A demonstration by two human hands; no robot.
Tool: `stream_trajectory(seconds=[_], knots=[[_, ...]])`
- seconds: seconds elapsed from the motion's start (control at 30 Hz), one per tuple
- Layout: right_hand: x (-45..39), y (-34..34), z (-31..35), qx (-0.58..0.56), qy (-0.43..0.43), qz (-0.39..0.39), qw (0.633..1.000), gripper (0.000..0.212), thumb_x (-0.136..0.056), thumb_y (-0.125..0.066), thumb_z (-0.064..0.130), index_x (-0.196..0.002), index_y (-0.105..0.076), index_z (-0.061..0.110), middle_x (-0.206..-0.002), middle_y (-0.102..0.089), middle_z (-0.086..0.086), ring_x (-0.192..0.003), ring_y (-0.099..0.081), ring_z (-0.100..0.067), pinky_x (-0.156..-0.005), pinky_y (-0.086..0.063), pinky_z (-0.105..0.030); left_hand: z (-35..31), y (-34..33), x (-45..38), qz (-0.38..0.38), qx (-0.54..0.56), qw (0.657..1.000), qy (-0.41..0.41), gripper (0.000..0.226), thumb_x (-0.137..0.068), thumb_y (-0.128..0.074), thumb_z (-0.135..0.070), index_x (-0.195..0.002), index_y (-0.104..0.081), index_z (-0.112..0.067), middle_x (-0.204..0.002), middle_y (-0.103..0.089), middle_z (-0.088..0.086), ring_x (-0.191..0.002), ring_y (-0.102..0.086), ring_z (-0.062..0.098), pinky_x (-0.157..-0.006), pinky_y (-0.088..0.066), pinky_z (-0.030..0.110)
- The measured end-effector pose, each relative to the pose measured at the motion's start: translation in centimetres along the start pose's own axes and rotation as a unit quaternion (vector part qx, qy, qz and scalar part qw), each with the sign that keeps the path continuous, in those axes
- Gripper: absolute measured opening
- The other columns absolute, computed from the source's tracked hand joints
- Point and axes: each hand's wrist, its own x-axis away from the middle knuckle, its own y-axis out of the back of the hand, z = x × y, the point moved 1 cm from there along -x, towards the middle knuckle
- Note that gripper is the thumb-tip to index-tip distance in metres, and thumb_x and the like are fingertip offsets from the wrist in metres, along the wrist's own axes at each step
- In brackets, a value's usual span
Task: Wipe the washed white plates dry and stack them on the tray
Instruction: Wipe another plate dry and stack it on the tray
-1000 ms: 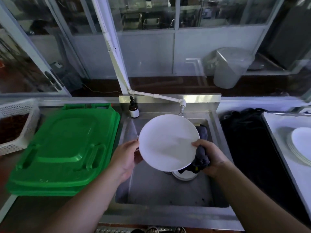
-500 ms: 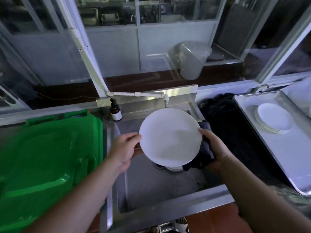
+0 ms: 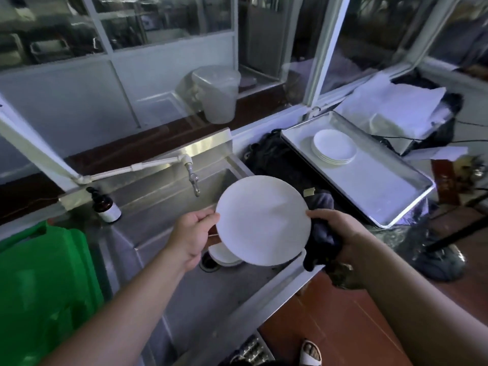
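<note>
Taking the steel sink [image 3: 163, 233] as my mark: a brown bottle [image 3: 105, 206] stands on its back-left corner, the tap [image 3: 193, 179] hangs over its back, a green bin lid [image 3: 39, 286] lies to its left, and a black cloth-covered counter separates it from the metal tray [image 3: 383, 186] on the right, where a stack of white plates [image 3: 334, 146] sits. More plates [image 3: 224, 256] lie by the drain. Over the sink's right side I hold a plain, round white plate [image 3: 262, 220]: my left hand [image 3: 191, 233] pinches its left rim, my right hand [image 3: 335, 233] grips its right edge with a dark cloth [image 3: 320, 243] bunched behind
</note>
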Motion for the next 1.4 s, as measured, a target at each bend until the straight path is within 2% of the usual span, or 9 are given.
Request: stream_trajectory(seconds=[0.13,0.27,0.3,0.43,0.5,0.7,1.0,1.2,1.4], knots=[[1.5,6.3,1.3,-0.007,0.008,-0.058,0.998,0.018,-0.09,-0.076,0.012,-0.1,-0.073,-0.001,-0.077,-0.074,-0.016,-0.066,-0.071,-0.032,-0.068,-0.061,-0.043,-0.4,-6.7,-1.0,0.052,-0.035,0.998,0.009,0.014,-0.101,-0.062,-0.007,-0.097,-0.075,-0.005,-0.088,-0.079,0.013,-0.075,-0.075,0.022,-0.069,-0.061,0.034],[0.3,15.6,2.1,-0.017,0.066,-0.109,0.992,0.08,-0.037,-0.1,0.03,-0.107,-0.077,0.0,-0.097,-0.08,-0.018,-0.092,-0.078,-0.037,-0.092,-0.061,-0.059,-0.2,-14.9,-1.5,0.093,-0.057,0.994,0.008,0.014,-0.099,-0.065,-0.008,-0.108,-0.074,0.0,-0.092,-0.08,0.014,-0.078,-0.075,0.023,-0.076,-0.061,0.039],[0.1,18.1,2.2,-0.026,0.072,-0.115,0.99,0.084,-0.035,-0.099,0.032,-0.11,-0.077,0.001,-0.1,-0.08,-0.018,-0.094,-0.077,-0.038,-0.094,-0.06,-0.06,0.0,-17.2,-1.4,0.101,-0.062,0.993,0.007,0.014,-0.099,-0.066,-0.008,-0.108,-0.074,-0.001,-0.092,-0.08,0.013,-0.079,-0.076,0.023,-0.073,-0.061,0.038],[4.3,24.9,4.5,-0.064,0.086,-0.168,0.98,0.021,-0.086,-0.081,0.013,-0.101,-0.073,0.0,-0.073,-0.076,-0.015,-0.058,-0.072,-0.028,-0.055,-0.058,-0.034,0.6,-27.3,-0.2,0.153,-0.078,0.985,0.003,0.017,-0.101,-0.061,-0.006,-0.093,-0.075,-0.007,-0.083,-0.078,0.009,-0.072,-0.073,0.021,-0.063,-0.061,0.031],[4.9,27.9,5.0,-0.075,0.096,-0.185,0.975,0.004,-0.094,-0.071,0.004,-0.097,-0.071,0.001,-0.064,-0.074,-0.011,-0.05,-0.07,-0.023,-0.045,-0.054,-0.028,0.8,-30.8,0.3,0.166,-0.075,0.983,0.005,0.018,-0.101,-0.06,-0.005,-0.091,-0.075,-0.007,-0.082,-0.078,0.008,-0.07,-0.073,0.018,-0.061,-0.061,0.03],[7.2,40.0,6.1,-0.087,0.111,-0.258,0.956,0.014,-0.087,-0.078,0.004,-0.1,-0.074,0.0,-0.08,-0.075,-0.015,-0.067,-0.071,-0.029,-0.061,-0.057,-0.034,2.9,-43.7,1.9,0.216,-0.092,0.972,0.017,0.017,-0.102,-0.059,-0.006,-0.109,-0.073,0.002,-0.105,-0.077,0.018,-0.096,-0.072,0.03,-0.09,-0.06,0.047],[7.4,50.4,6.6,-0.149,0.105,-0.279,0.943,0.004,-0.09,-0.071,-0.001,-0.094,-0.073,0.0,-0.064,-0.073,-0.01,-0.048,-0.068,-0.022,-0.044,-0.054,-0.029,5.5,-55.2,2.2,0.235,-0.136,0.962,0.027,0.013,-0.102,-0.062,-0.01,-0.104,-0.073,-0.004,-0.095,-0.078,0.014,-0.086,-0.073,0.031,-0.068,-0.058,0.038],[4.3,54.4,7.9,-0.165,0.082,-0.295,0.937,0.005,-0.09,-0.071,-0.001,-0.094,-0.072,0.002,-0.063,-0.072,-0.01,-0.047,-0.067,-0.022,-0.043,-0.053,-0.028,6.4,-60.6,-1.4,0.248,-0.152,0.956,0.043,0.014,-0.102,-0.062,-0.011,-0.103,-0.075,-0.004,-0.103,-0.078,0.017,-0.102,-0.072,0.036,-0.076,-0.06,0.041],[-1.4,57.6,12.8,-0.148,0.073,-0.313,0.935,0.011,-0.089,-0.072,-0.001,-0.101,-0.073,-0.001,-0.075,-0.073,-0.015,-0.052,-0.069,-0.026,-0.045,-0.054,-0.029,5.8,-66.7,-7.3,0.265,-0.147,0.952,0.049,0.016,-0.102,-0.06,-0.007,-0.101,-0.074,0.001,-0.106,-0.074,0.029,-0.088,-0.07,0.035,-0.085,-0.058,0.051]])
